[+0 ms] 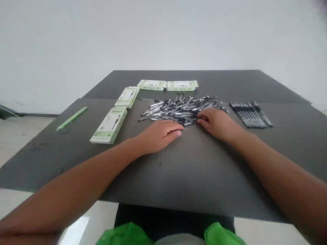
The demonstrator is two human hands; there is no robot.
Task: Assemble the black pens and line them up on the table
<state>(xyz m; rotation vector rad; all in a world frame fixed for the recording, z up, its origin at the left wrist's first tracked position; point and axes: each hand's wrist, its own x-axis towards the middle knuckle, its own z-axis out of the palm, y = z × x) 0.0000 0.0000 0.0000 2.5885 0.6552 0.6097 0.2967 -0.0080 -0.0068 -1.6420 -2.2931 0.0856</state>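
A loose heap of clear-barrelled black pens [176, 108] lies across the middle of the table. At its near edge is my left hand [163, 134], fingers and thumb closed together. A thin pale tip pokes out past those fingertips, but whatever it belongs to is hidden. My right hand [217, 121] rests at the heap's near right side, thumb and fingers pinched on the dark end of a pen [189, 123] that points left toward my other hand. To the right of it, a row of pens [249, 114] lies side by side, the outermost slightly askew.
Two green-and-white pen boxes [109, 126] [127, 97] lie end to end left of the heap. Two more boxes [152, 84] [182, 85] lie behind it. A green pen [72, 118] is near the left edge of the dark table [191, 177]. A white wall stands beyond.
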